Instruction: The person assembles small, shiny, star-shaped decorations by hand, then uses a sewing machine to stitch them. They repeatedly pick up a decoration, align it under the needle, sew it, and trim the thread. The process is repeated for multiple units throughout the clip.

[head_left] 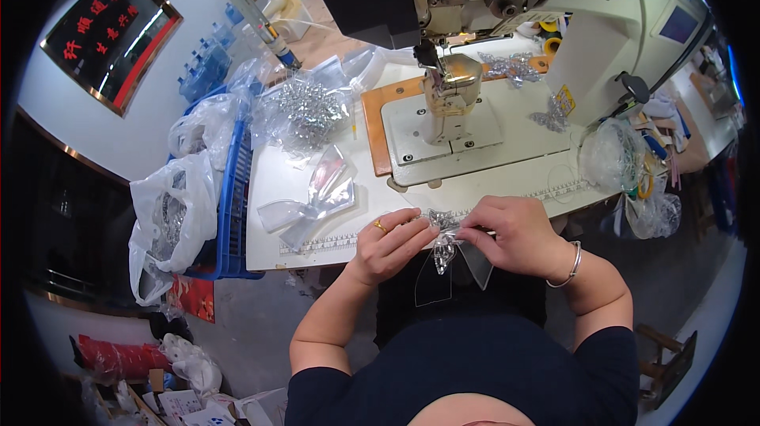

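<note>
Just over the table's front edge, my left hand [396, 241] and my right hand [521, 237] are close together, fingers pinched on a silvery sparkling ornament [445, 258]. Two see-through tails with pale edges hang below it, against my dark clothes. My fingers hide the ornament's middle, so whether a thread or pin is there I cannot tell. Left of my hands, a see-through bow [315, 198] lies on the white table. Behind it sits a heap of silver sparkly pieces [309, 113] on plastic wrap. Similar silver pieces [548, 116] rest right of the sewing machine's needle area.
The sewing machine [451, 101] stands just beyond my hands, its head overhanging the table. A ruler strip [332, 244] runs along the front edge. At left, a blue crate [231, 196] holds white plastic bags [178, 212]. A plastic-wrapped bundle [613, 155] sits at the right corner.
</note>
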`<state>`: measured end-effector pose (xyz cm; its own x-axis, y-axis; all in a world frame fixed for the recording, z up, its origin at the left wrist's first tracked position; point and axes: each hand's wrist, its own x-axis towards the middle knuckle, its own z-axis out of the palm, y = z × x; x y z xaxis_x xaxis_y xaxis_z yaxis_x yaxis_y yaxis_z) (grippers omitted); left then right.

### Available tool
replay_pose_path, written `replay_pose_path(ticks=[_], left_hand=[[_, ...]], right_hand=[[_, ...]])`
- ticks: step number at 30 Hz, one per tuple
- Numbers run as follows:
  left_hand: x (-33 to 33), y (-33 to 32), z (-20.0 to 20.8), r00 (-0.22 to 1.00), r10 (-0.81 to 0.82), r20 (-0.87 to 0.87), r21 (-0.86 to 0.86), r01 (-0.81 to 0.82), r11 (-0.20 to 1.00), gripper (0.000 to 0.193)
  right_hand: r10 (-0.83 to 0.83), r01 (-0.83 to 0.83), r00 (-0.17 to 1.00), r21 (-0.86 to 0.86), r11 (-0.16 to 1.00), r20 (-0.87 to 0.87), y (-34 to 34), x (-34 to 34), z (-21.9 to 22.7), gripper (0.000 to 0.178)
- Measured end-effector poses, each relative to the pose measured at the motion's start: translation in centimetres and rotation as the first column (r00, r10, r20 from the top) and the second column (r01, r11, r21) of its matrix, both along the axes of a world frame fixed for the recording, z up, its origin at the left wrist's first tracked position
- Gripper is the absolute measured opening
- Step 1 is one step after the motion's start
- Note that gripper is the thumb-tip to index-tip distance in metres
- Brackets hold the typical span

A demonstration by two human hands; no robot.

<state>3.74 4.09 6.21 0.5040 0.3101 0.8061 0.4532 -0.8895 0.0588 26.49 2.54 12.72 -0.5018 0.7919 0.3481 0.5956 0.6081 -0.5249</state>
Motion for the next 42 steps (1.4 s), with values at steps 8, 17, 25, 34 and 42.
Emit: replay_pose_path(ticks=[8, 17, 25, 34, 42], left_hand=[[-0.5, 0.0, -0.4, 0.999, 0.001, 0.042, -0.023, 0.000, 1.000, 0.031], [-1.8, -0.3, -0.4, 0.781, 0.145, 0.607, -0.527, 0.259, 0.809, 0.057], [0.3, 0.7, -1.9, 0.692, -0.255, 0.675, -0.371, 0.618, 0.694, 0.027], [0.7, -1.3, -2.8, 0.224, 0.156, 0.962, -0.273, 0.788, 0.552, 0.061], [-1.2, -0.6, -5.5, -0.202, 0.186, 0.961, 0.150, 0.953, 0.263, 0.063]], right_hand=[[0.037, -0.038, 0.998, -0.020, 0.999, -0.057, 0.6, 0.2, -0.9, 0.013], [-0.427, 0.447, 0.894, 0.358, 0.820, -0.136, 5.8, 5.3, -7.7, 0.012], [-0.315, -0.618, 0.706, -0.769, 0.162, -0.634, 0.9, -0.6, -7.8, 0.045], [-0.122, -0.568, 0.727, -0.691, 0.446, -0.676, 2.3, -4.1, -5.7, 0.034], [-0.282, -0.332, 0.414, -0.432, 0.839, -0.866, 5.1, -13.8, -6.2, 0.028]])
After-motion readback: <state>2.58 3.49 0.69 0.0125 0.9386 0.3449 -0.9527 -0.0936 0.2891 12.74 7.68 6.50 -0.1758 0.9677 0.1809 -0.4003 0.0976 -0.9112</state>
